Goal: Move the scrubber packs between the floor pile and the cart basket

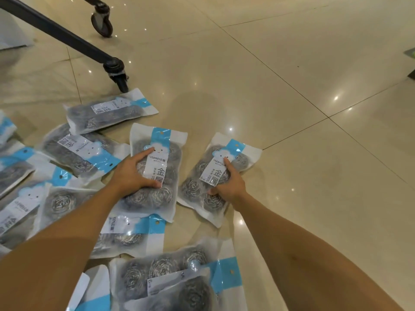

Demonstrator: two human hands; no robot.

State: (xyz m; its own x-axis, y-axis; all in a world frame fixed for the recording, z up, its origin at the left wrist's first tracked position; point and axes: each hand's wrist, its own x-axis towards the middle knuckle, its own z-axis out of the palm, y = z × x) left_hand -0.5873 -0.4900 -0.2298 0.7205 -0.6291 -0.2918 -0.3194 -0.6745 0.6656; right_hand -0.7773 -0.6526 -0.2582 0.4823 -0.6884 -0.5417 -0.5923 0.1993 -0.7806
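Hands first: left hand (132,173) lies on the middle scourer pack (155,176), index finger stretched up to the cloud print, thumb hooked across the white label lower down, so thumb & fingers clamp the pack's left half. Right hand (228,184) is on the right scourer pack (219,176) just beside it, index finger pointing up the label, thumb curled in at the pack's lower edge, other fingers tucked under/along its right side; it grips that pack too. Both packs lie flat on the tiled floor (292,108), label side up, blue strip & hang hole at the far end, steel-wool balls showing through the clear film. Right pack is tilted a bit clockwise vs. the middle one; their near corners almost touch.

Outward: more identical packs scattered to the left & near side. One pack (107,112) lies sideways farther off, next pack (80,151) overlaps under it, a pack (132,234) sits partly under the middle one's near end, and a big near pack (177,274) is closest to the person, between the forearms. Further packs at far left, cut by the frame edge. Beyond them, a dark trolley frame (56,32) w/ two caster wheels, near wheel (116,71) close to the sideways pack, far wheel (102,21) well apart. Floor is glossy beige w/ light reflections.
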